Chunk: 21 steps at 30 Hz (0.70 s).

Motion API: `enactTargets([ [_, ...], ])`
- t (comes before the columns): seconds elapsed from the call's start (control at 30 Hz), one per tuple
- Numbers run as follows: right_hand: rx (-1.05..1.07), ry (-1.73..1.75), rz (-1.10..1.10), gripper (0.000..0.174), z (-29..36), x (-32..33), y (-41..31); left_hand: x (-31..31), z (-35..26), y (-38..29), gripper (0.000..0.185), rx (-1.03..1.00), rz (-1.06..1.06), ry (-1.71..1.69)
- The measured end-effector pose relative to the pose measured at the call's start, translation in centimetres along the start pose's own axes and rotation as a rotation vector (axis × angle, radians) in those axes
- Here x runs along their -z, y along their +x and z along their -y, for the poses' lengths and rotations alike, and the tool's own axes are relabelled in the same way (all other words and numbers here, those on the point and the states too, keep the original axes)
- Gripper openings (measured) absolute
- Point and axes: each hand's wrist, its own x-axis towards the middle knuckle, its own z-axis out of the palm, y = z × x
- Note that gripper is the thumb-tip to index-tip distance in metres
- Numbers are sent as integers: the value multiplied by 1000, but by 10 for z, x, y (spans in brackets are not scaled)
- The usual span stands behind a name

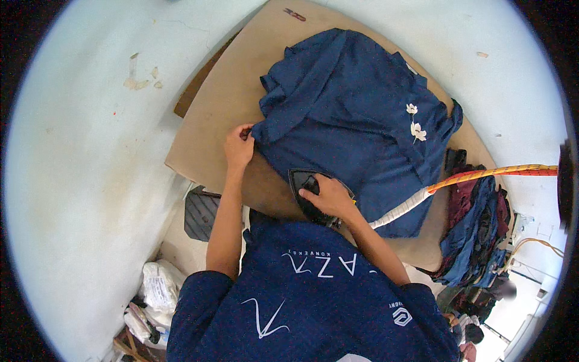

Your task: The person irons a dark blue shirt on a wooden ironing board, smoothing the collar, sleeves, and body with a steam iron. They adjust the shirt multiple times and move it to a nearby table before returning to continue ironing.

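A navy blue garment (334, 122) with white embroidered-looking flowers lies spread and partly rumpled over a tan padded ironing table (217, 126). My left hand (240, 145) pinches the cloth's left edge between thumb and fingers. Closer to my body, my right hand (329, 197) grips a dark clothes iron (299, 181), its pointed front facing up and to the left. The iron rests on the garment near its lower left edge; its soleplate is hidden. A white-wrapped cord (400, 209) runs from beside my right wrist into yellow and red cable (493, 171) on the right.
Folded dark blue and maroon garments (475, 231) are heaped at the table's right edge. A small reddish-brown object (294, 15) lies at the far end. Pale walls (90, 158) flank the table. White plastic bags (158, 289) and a black ridged panel (201, 212) are at lower left.
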Motion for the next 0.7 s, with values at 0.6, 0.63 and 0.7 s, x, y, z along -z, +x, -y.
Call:
enactTargets([
  [0.6,-4,-156,-8,57,31,1,21,14,4,18,16,-202,61,129],
  [0.63,-14,-149,-12,57,35,-1,27,14,5,19,17,-235,54,127],
  [0.7,-32,-136,-21,57,42,-5,39,12,7,19,18,-254,61,144],
])
